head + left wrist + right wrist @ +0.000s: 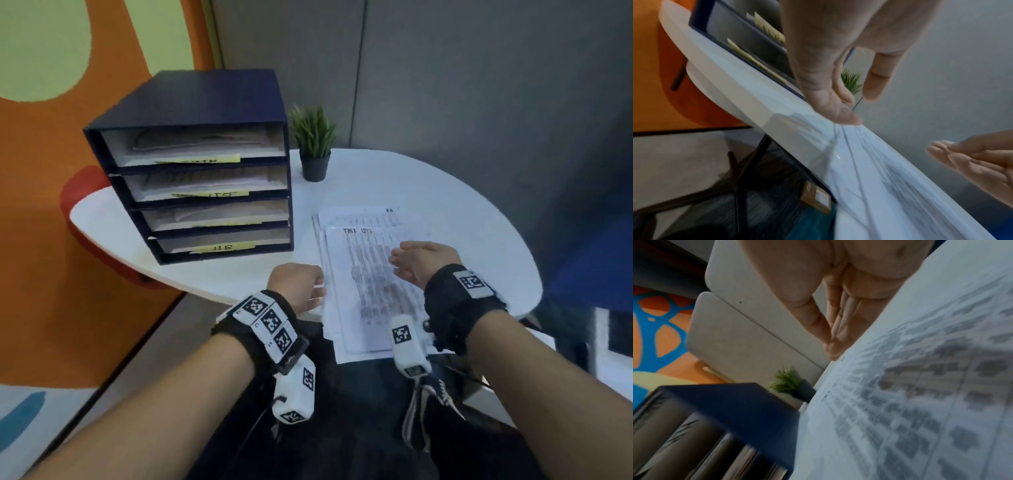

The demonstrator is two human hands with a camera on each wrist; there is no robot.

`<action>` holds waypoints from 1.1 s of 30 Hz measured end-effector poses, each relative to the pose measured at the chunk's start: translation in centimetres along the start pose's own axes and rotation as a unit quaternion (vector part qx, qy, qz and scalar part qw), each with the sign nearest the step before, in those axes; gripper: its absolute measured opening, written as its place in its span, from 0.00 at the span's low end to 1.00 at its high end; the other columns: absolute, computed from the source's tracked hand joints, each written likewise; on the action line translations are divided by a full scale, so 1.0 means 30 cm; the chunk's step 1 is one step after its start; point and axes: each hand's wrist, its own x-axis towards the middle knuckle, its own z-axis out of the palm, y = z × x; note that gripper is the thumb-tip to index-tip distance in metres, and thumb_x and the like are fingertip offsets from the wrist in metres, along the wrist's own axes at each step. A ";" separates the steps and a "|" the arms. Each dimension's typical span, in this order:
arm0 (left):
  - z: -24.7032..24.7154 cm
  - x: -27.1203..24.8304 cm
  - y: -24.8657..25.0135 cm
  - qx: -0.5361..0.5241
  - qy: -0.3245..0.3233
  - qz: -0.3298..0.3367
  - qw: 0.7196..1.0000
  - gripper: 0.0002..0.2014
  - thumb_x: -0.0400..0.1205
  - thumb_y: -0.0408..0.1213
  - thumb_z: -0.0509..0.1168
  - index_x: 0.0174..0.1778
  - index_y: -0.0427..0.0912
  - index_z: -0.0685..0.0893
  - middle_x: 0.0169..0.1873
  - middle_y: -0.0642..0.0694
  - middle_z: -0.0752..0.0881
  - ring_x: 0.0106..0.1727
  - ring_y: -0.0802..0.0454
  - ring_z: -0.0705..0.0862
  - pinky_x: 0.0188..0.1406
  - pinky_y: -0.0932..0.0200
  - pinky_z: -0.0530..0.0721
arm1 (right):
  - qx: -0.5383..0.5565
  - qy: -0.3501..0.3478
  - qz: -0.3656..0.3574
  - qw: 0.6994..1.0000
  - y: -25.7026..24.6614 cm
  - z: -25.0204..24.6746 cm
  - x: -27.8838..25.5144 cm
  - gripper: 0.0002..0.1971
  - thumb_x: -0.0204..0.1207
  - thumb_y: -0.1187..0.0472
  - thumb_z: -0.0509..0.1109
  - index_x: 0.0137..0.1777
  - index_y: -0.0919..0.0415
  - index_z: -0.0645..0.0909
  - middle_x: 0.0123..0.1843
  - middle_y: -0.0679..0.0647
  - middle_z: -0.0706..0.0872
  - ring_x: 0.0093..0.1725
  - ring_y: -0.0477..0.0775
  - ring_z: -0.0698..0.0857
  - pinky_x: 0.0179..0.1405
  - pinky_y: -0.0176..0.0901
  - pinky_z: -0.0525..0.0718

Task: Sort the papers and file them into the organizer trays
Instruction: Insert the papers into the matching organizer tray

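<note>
A stack of printed sheets (pixel 370 291) lies on the white table (pixel 445 192), its near end hanging over the front edge. The top sheet has a handwritten heading and dense rows of text. My left hand (pixel 301 284) is at the stack's left edge; in the left wrist view the left hand (pixel 849 104) is relaxed, thumb tip touching the papers (pixel 890 186). My right hand (pixel 407 263) hovers over the top sheet (pixel 920 394), and the right wrist view shows the right hand (pixel 830 344) with straight fingers held together. The dark blue organizer (pixel 205 171) holds paper in its trays.
Yellow sticky labels mark each tray front; the bottom one (pixel 222 246) reads "HR". A small potted plant (pixel 313 144) stands right of the organizer. Grey partition walls close the back. A blue seat (pixel 592 260) sits at the right.
</note>
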 end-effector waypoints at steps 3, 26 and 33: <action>0.121 0.043 -0.024 0.086 0.042 0.009 0.995 0.04 0.77 0.31 0.69 0.42 0.34 0.82 0.36 0.36 0.84 0.32 0.44 0.80 0.35 0.55 0.80 | -0.073 0.057 0.003 0.996 0.020 -0.084 0.076 0.08 0.74 0.74 0.69 0.50 0.64 0.85 0.50 0.63 0.90 0.46 0.58 0.89 0.46 0.49 0.90; 0.021 -0.018 -0.007 0.325 0.124 0.119 0.930 0.12 0.82 0.36 0.64 0.32 0.41 0.78 0.39 0.37 0.88 0.40 0.41 0.88 0.41 0.54 0.89 | -0.478 -0.072 -0.018 0.875 0.029 -0.235 -0.067 0.31 0.72 0.52 0.74 0.73 0.61 0.72 0.68 0.60 0.81 0.59 0.61 0.82 0.50 0.40 0.75; -0.099 -0.121 -0.082 0.167 0.043 0.093 0.981 0.06 0.87 0.34 0.60 0.47 0.37 0.80 0.49 0.37 0.89 0.47 0.41 0.88 0.50 0.45 0.89 | -0.452 -0.069 -0.018 0.889 0.063 -0.187 -0.148 0.41 0.72 0.44 0.72 0.81 0.56 0.59 0.74 0.60 0.75 0.65 0.61 0.80 0.60 0.46 0.78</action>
